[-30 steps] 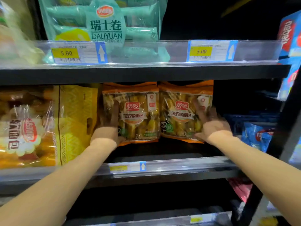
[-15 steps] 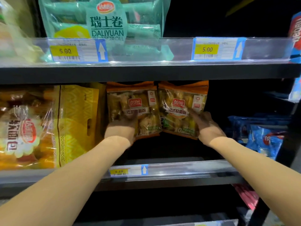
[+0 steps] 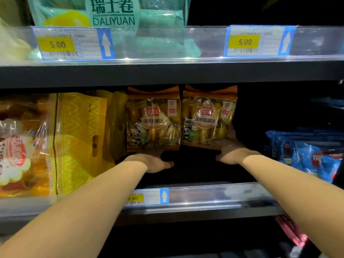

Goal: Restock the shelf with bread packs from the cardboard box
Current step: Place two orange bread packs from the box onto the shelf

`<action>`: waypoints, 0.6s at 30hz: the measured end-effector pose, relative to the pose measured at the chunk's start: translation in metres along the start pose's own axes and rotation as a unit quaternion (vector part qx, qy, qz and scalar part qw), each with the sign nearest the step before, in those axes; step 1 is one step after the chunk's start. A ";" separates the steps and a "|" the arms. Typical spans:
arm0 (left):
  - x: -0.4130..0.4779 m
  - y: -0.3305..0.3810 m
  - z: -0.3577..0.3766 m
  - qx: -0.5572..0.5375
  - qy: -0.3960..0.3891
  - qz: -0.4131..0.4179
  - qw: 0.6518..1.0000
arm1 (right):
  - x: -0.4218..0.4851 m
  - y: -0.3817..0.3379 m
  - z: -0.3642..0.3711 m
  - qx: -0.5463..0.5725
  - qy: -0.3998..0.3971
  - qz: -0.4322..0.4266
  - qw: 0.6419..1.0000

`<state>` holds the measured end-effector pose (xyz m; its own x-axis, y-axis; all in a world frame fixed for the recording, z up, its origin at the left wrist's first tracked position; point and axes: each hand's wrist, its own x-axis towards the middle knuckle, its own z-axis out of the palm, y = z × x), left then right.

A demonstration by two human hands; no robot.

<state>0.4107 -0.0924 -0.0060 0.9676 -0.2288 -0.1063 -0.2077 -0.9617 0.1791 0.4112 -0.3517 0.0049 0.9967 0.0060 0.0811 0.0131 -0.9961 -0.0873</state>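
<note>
At centre frame we find two orange bread packs upright on the middle shelf [image 3: 214,194], side by side and touching; the left pack [image 3: 153,118] stands just beside a yellow bag [image 3: 80,138]; the right pack [image 3: 209,116] has dark bare space to its right. Our left hand [image 3: 152,162] sits at the left pack's lower edge, fingers hidden, so we cannot tell its closure; our right hand [image 3: 229,149] is closed on the right pack's lower right corner. We judge the packs light, soft, crushable, with slick film; best held by the bottom seam or the sides, not squeezed at the middle. The cardboard box is out of view.
</note>
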 end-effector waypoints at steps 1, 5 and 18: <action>0.001 -0.001 0.001 0.005 0.011 0.004 1.000 | 0.001 0.001 0.000 0.014 -0.005 -0.002 1.000; -0.005 0.001 0.001 0.020 0.029 0.018 0.999 | -0.001 0.008 -0.001 0.037 0.004 0.005 0.999; -0.147 0.049 -0.070 0.097 0.124 -0.041 0.987 | -0.131 -0.031 -0.072 0.034 0.068 -0.014 0.997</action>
<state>0.2687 -0.0953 0.0866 0.9828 -0.1281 0.1333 -0.1276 -0.9918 -0.0126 0.2744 -0.3282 0.0680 0.9760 0.0168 0.2173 0.0503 -0.9874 -0.1499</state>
